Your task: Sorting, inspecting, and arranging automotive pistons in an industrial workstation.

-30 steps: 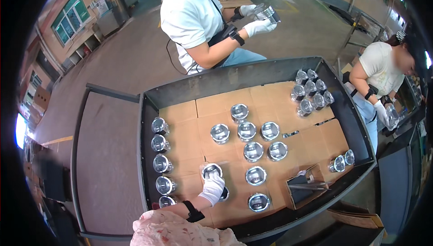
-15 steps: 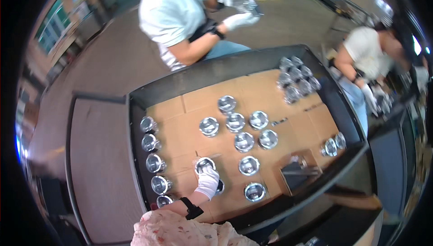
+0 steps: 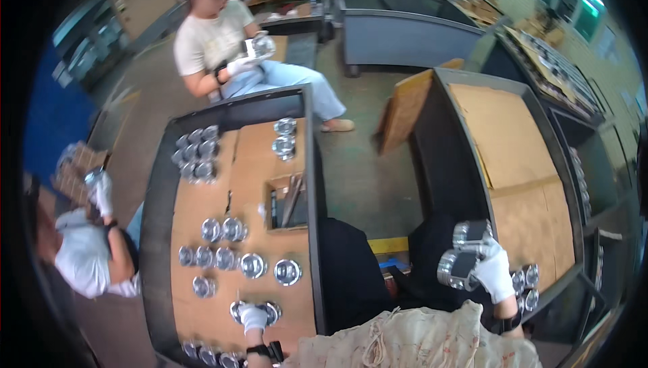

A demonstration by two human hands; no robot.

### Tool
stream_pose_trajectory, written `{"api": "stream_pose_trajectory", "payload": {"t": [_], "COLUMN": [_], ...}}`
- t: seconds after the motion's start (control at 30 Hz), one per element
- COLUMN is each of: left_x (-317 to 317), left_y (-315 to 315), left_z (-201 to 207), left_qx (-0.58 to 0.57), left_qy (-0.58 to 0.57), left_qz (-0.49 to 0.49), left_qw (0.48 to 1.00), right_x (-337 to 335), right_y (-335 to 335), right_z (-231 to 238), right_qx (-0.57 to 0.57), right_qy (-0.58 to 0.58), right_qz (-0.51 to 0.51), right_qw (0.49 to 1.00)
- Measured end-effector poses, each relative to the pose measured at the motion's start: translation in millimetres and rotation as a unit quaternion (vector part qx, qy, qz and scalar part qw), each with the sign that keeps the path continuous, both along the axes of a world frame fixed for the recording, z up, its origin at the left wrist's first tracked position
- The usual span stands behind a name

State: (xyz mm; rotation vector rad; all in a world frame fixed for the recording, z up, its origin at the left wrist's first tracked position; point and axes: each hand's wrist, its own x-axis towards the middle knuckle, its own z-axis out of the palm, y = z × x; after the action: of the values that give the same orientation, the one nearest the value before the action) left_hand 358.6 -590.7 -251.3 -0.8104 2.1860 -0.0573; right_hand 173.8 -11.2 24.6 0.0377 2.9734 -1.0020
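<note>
My left hand, in a white glove, reaches down into the left bin. Its fingers are closed between two shiny metal pistons, one on either side, and the fingertips are hidden. My right hand, also gloved, is raised over the near side of the right bin. It grips two pistons together, tilted, one above the other. Standing apart on the cardboard in the left bin are several more pistons. Beneath my right hand, a small group of pistons sits in the right bin's near corner.
The dark metal left bin has raised walls and holds a small box of tools. Cardboard lines the right bin. A wooden board leans against it. Two people sit nearby, their gloved hands on parts. A grey cart stands behind.
My view has swung to the right, bringing in the right bin and my right hand with two pistons. My left hand is still at a pair of pistons in the left bin.
</note>
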Motion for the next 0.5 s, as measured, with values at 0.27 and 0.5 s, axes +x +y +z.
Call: {"api": "stream_pose_trajectory", "payload": {"t": [0.27,0.5], "left_x": [6.2,3.9], "left_y": [5.8,63.5], "left_z": [-75.5,53.5], "left_qx": [-0.217,-0.108], "left_qy": [0.166,0.127], "left_qz": [-0.025,0.02], "left_qw": [0.962,0.986], "right_x": [42.8,34.1], "right_y": [140.2,97.8], "right_z": [-129.8,-84.1], "right_qx": [0.07,-0.072], "right_qy": [0.076,0.019], "right_qz": [0.208,0.128], "right_qw": [0.973,0.989]}}
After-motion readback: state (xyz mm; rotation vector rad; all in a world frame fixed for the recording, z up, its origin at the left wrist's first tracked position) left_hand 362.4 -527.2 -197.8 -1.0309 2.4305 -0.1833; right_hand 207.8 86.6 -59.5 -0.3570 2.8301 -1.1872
